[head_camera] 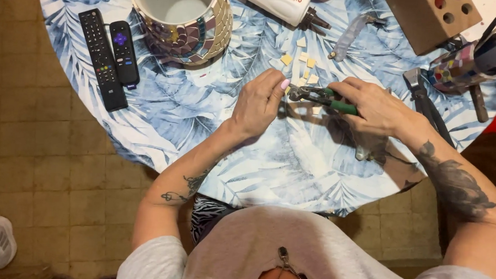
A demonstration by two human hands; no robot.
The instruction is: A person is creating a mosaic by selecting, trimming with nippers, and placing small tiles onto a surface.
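Frame centre: right hand [374,106] clenched on green-handled tile nippers [318,96]; left hand [259,102] pinches a tile piece at their jaws, steadying it, cut tiles [304,63] just above

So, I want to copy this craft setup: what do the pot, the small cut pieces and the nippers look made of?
The pot looks ceramic, plain matte white inside, clad in glossy mosaic pieces. The small pieces look like cream tile or glass; which, I cannot tell. The nippers in the right hand show dark metal jaws and green, probably plastic-coated handles.
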